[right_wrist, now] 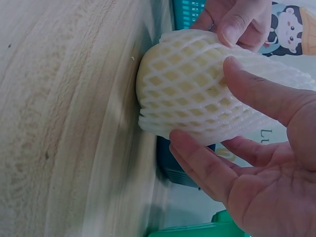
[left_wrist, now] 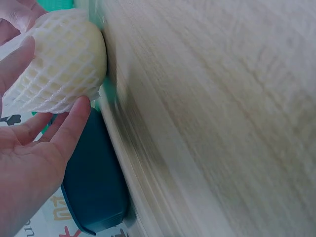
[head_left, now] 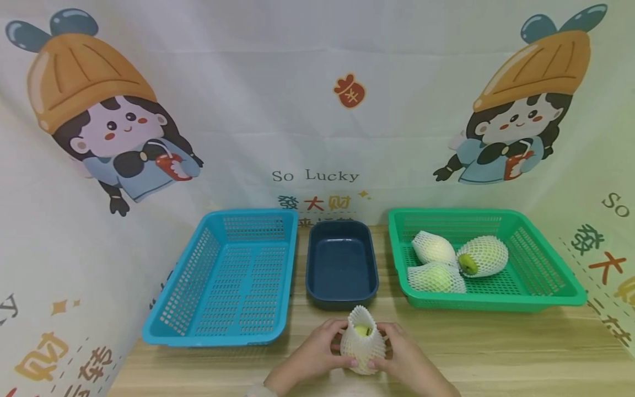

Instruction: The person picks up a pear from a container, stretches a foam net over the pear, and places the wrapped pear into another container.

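A pale yellow fruit, by its look a pear [head_left: 364, 347], stands on the table in a white foam net [right_wrist: 192, 79]. The net's top gapes, and a dark stem shows inside. My left hand [head_left: 324, 348] holds it from the left, thumb on the near side and fingers round the far side. From the right, my right hand [head_left: 404, 355] holds it the same way. In the left wrist view, the pear's bare base [left_wrist: 96, 54] pokes out of the net, down at the table surface.
Behind the hands stands a dark blue tub [head_left: 342, 270]. A blue perforated basket [head_left: 233, 339] is at left. The green basket [head_left: 496, 300] at right holds several net-wrapped fruits [head_left: 483, 256], one with a green end showing. A printed cloth [head_left: 317, 110] hangs behind.
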A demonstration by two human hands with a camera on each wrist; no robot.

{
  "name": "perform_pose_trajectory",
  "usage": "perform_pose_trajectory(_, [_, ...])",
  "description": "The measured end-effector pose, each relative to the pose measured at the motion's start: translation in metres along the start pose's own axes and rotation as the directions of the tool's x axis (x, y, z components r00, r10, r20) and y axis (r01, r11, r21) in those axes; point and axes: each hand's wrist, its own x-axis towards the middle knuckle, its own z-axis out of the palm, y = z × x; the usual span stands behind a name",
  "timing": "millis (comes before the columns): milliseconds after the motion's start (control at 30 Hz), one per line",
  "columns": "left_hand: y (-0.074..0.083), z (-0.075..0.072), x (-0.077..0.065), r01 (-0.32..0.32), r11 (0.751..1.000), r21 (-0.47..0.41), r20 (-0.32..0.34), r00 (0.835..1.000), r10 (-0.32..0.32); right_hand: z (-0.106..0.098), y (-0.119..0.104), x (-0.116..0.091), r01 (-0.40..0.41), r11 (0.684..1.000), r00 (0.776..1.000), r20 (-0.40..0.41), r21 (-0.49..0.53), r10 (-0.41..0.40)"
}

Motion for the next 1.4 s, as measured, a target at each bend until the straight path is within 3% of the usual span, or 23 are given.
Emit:
perform_pose_trajectory(367, [0.004, 0.000, 0.000, 0.009, 1.000, 0.026, 0.011, 1.000, -0.010, -0.002, 0.006, 0.002, -0.030, 0.998, 0.996, 0.089, 0.063, 0.025])
perform_pose_trajectory(1067, [-0.002, 0.005, 0.002, 0.065, 0.996, -0.065, 0.023, 0.998, -0.063, -0.003, 0.018, 0.008, -0.063, 0.990, 0.979, 0.202, 0.128, 0.037])
perform_pose_trajectory(1267, [-0.004, 0.006, 0.002, 0.075, 0.989, -0.126, 0.021, 0.997, -0.073, -0.001, 0.021, 0.011, -0.050, 0.986, 0.976, 0.216, 0.161, 0.014])
perform_pose_trajectory(1400, [-0.004, 0.007, 0.001, 0.077, 0.974, -0.214, 0.033, 0.997, -0.072, 0.001, 0.019, 0.012, -0.010, 0.989, 0.980, 0.196, 0.145, -0.019])
